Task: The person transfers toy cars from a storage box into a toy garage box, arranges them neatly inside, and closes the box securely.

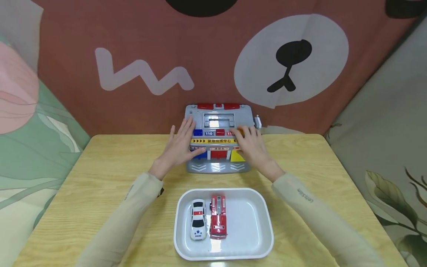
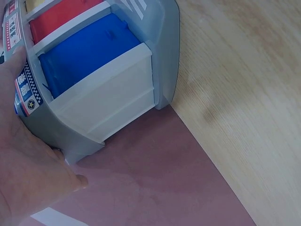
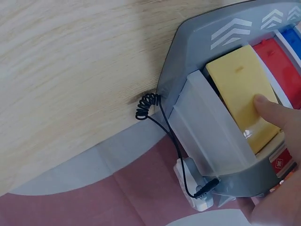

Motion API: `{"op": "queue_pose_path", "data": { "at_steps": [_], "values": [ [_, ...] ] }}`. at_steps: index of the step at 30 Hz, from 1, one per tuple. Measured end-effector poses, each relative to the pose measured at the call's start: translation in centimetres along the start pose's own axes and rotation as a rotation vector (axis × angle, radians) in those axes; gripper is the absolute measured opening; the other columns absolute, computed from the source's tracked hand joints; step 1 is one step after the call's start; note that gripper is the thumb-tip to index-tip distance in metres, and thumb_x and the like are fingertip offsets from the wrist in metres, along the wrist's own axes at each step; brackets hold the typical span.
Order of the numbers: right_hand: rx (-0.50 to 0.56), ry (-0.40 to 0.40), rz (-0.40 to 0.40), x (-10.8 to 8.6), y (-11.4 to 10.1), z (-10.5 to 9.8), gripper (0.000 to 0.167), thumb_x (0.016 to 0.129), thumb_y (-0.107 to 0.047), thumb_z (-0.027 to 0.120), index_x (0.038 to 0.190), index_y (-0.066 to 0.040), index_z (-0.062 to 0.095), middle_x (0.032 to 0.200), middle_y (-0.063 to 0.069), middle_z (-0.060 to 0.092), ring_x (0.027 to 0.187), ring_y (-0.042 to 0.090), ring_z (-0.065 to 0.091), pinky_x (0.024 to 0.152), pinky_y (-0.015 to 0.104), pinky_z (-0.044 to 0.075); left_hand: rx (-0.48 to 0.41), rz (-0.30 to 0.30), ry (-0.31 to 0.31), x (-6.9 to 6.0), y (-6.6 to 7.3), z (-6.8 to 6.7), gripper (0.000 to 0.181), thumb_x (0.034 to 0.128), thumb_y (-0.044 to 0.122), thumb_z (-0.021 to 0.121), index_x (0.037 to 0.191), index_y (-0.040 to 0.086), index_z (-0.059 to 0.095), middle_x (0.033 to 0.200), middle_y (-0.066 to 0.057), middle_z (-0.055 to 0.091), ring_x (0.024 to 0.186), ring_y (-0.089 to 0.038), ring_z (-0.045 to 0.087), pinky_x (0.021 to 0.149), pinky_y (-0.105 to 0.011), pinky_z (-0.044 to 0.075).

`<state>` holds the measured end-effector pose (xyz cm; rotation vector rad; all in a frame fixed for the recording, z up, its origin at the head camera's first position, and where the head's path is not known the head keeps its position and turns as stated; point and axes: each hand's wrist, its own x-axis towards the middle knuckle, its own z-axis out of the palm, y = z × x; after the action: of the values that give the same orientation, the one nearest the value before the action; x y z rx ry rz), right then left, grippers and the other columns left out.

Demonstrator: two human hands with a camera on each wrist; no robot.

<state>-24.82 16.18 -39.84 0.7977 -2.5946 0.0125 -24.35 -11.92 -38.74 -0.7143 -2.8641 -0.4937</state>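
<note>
A grey toy station (image 1: 218, 141) with blue, red and yellow doors stands at the back of the table. Along its left side rests my left hand (image 1: 180, 144), long fingers straight over the top and thumb across the front; in the left wrist view that hand (image 2: 28, 165) lies beside the blue door (image 2: 94, 52). My right hand (image 1: 255, 148) holds the station's right side with bent fingers on top. Its thumb touches the yellow door (image 3: 240, 89) in the right wrist view, where a dark gap shows along one door edge and the other right-hand fingers are mostly hidden.
In front of the station is a white tray (image 1: 248, 218) holding a white police car (image 1: 198, 222) and a red fire truck (image 1: 218, 220). A white handset (image 3: 190, 183) with a coiled black cord (image 3: 148, 106) hangs at the station's side. Printed cloth rises behind the table.
</note>
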Motion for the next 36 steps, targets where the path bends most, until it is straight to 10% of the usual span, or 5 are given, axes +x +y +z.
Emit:
{"op": "queue_pose_path", "data": {
  "at_steps": [36],
  "values": [
    [0.001, 0.132, 0.08, -0.4, -0.6, 1.1, 0.069, 0.072, -0.011, 0.085, 0.131, -0.007, 0.049, 0.124, 0.017, 0.046, 0.096, 0.032, 0.042, 0.073, 0.041, 0.037, -0.043, -0.005, -0.005, -0.1, 0.1, 0.4, 0.102, 0.0863, 0.063, 0.058, 0.155, 0.005, 0.009, 0.162, -0.008, -0.005, 0.146, -0.023, -0.009, 0.114, -0.057, 0.001]
  ]
}}
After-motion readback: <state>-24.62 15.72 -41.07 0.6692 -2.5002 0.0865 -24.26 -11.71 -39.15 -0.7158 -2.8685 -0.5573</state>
